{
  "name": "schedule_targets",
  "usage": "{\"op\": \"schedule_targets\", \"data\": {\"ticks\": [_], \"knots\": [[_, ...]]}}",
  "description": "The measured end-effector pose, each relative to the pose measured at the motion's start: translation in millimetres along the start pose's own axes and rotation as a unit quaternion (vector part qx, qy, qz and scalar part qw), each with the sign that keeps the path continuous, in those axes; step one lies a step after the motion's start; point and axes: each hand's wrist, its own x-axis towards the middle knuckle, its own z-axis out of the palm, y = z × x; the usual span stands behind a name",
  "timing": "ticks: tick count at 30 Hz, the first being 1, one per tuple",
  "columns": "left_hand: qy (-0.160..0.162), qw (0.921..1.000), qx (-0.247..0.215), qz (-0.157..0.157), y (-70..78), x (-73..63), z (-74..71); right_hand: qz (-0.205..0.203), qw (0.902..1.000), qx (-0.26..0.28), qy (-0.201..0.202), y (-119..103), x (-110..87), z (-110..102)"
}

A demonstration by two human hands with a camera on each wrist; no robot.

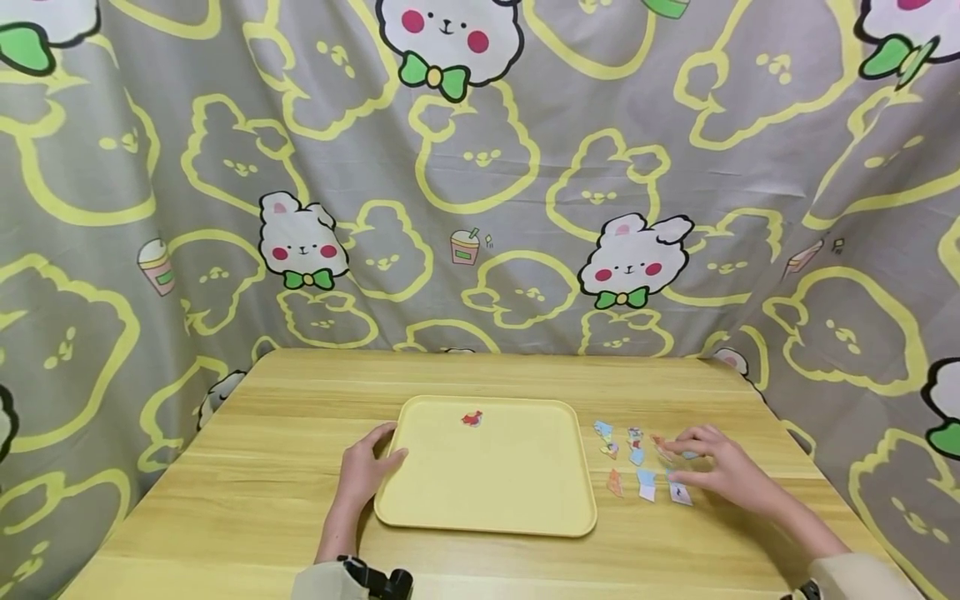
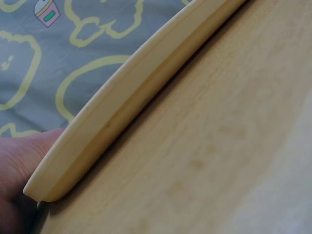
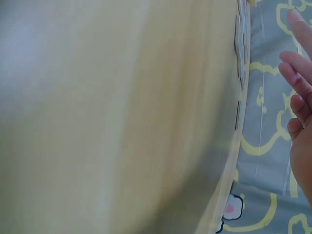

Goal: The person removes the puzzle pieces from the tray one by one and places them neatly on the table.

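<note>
A pale yellow tray (image 1: 487, 479) lies on the wooden table, and a small red printed puzzle piece (image 1: 472, 419) sits near its far edge. My left hand (image 1: 367, 467) holds the tray's left rim, thumb over the edge and fingers outside; the left wrist view catches part of that hand beside the tray's side wall (image 2: 102, 117). To the right of the tray several puzzle pieces (image 1: 647, 485) lie in loose rows. Over the rightmost ones reaches my right hand (image 1: 720, 467), fingers loosely extended with nothing between them; it partly hides an orange piece (image 1: 660, 446) and a blue one.
The light wood table (image 1: 247, 483) extends around the tray on all sides. A grey curtain (image 1: 480, 208) with yellow outlines and white rabbits hangs behind the table and along both sides. Both wrists carry black straps (image 1: 378, 577).
</note>
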Motion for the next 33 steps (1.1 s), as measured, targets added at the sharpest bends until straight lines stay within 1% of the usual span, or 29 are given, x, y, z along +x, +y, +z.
{"op": "schedule_targets", "data": {"ticks": [3, 6, 7, 10, 13, 14, 18, 21, 27, 33], "knots": [[0.002, 1.0, -0.006, 0.002, -1.5, -0.1, -1.4, -0.001, 0.9999, 0.015, -0.004, -4.2, 8.4, 5.7], [0.013, 0.9997, -0.015, 0.012, -1.9, -1.1, -2.0, 0.0, 0.9996, 0.025, -0.009, -9.2, 16.9, 11.6], [0.021, 0.9996, -0.007, 0.019, -1.9, -1.4, -2.1, 0.002, 0.9995, 0.029, -0.011, -10.7, 19.6, 13.6], [0.03, 0.9991, -0.01, 0.028, -1.3, -2.1, -2.1, -0.001, 0.9989, 0.044, -0.018, -15.3, 28.4, 19.5], [0.024, 0.9995, -0.011, 0.02, -0.7, -1.3, -2.7, -0.005, 0.9983, 0.053, -0.026, -19.0, 37.4, 26.5], [0.017, 0.9996, -0.021, 0.012, -0.3, -1.1, -3.1, -0.005, 0.9981, 0.054, -0.028, -19.9, 40.5, 29.0], [0.003, 0.9998, -0.02, -0.003, 1.5, -0.2, -3.7, -0.008, 0.9977, 0.058, -0.033, -24.6, 52.4, 38.2], [0.0, 0.9998, -0.018, -0.002, 3.5, -0.5, -3.3, -0.016, 0.9973, 0.061, -0.036, -28.0, 61.4, 45.0], [0.003, 0.9998, -0.018, 0.001, 2.6, -0.4, -0.4, -0.055, 0.9964, 0.054, -0.037, -33.0, 81.3, 61.8], [0.007, 0.9998, -0.019, 0.003, 1.1, -2.3, 0.4, -0.053, 0.9941, 0.073, -0.06, -46.7, 101.7, 72.2]]}}
